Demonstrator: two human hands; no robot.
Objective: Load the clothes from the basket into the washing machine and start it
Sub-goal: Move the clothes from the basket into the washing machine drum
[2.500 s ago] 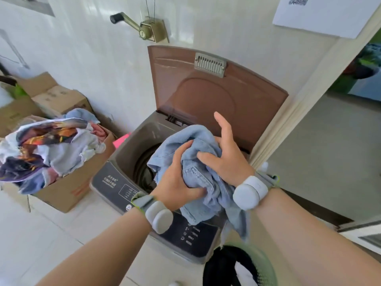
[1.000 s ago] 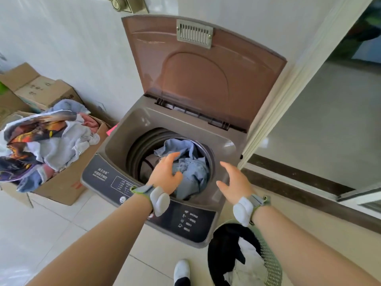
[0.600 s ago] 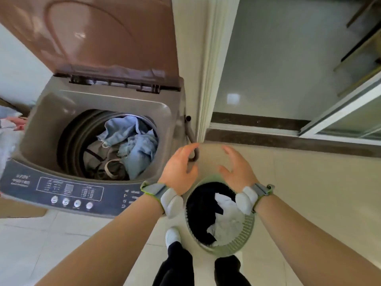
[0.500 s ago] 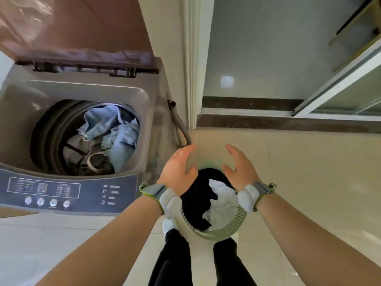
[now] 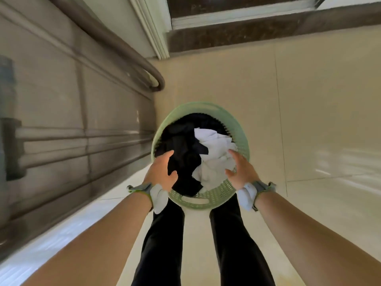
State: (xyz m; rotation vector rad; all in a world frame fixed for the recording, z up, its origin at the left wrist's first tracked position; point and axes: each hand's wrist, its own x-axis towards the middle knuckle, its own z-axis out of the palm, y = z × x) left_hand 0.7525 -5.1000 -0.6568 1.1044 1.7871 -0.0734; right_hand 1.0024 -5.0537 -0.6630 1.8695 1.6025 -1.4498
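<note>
With the denim now dropped in the drum, I'm bending over the basket (image 5: 207, 200) by the washer (image 5: 61, 112). Left hand (image 5: 161, 172) and right hand (image 5: 239, 172) are both reaching in, spread and empty (black (image 5: 181, 145) and white clothes (image 5: 214, 153) still waiting inside).

Both bare forearms are stretched forward and downward. The left hand (image 5: 161, 172) is held open, fingers spread and thumb apart. The right hand (image 5: 239, 172) is likewise held open, palm turned inward. A grey-white band is worn on each wrist.
</note>
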